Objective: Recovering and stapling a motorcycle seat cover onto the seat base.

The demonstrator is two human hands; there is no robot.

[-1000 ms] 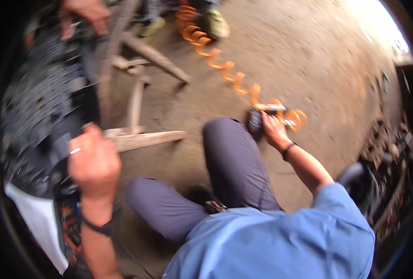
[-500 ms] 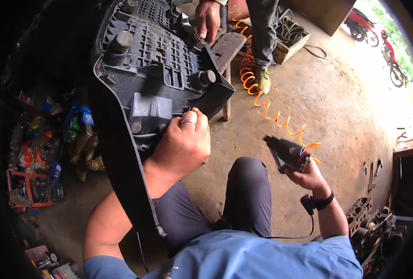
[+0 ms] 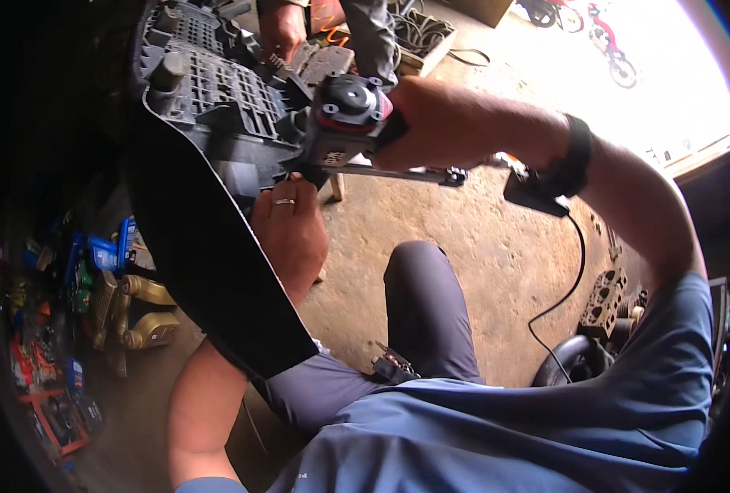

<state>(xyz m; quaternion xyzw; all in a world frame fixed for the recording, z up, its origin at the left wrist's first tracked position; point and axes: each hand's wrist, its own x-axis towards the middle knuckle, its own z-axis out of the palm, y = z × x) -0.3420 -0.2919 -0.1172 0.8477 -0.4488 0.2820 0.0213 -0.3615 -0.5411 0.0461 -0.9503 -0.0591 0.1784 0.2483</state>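
A black motorcycle seat [image 3: 217, 99] lies tilted with its ribbed plastic underside toward me, its dark cover [image 3: 209, 255] extending down to my thigh. My left hand [image 3: 291, 230], with a ring on it, pinches the cover at the seat's near right edge; the fingertips are partly hidden. My right hand [image 3: 418, 119] is closed round the grip of a pneumatic staple gun [image 3: 348, 103]. The gun's nose is down at the seat's edge, just above my left fingertips; whether it touches cannot be seen. Its long magazine points right.
Another person's hand [image 3: 283, 33] is at the seat's far end, near a wooden bench [image 3: 324, 64]. An orange coiled hose [image 3: 328, 20] runs beside it. Bottles [image 3: 147, 316] and a red crate [image 3: 53, 423] stand left; metal engine parts [image 3: 603, 304] lie right. Motorbikes [image 3: 611, 49] stand outside.
My right hand has swung the staple gun from low on the right up and left to the seat's edge. My left hand still pinches there. The view has shifted to the right.
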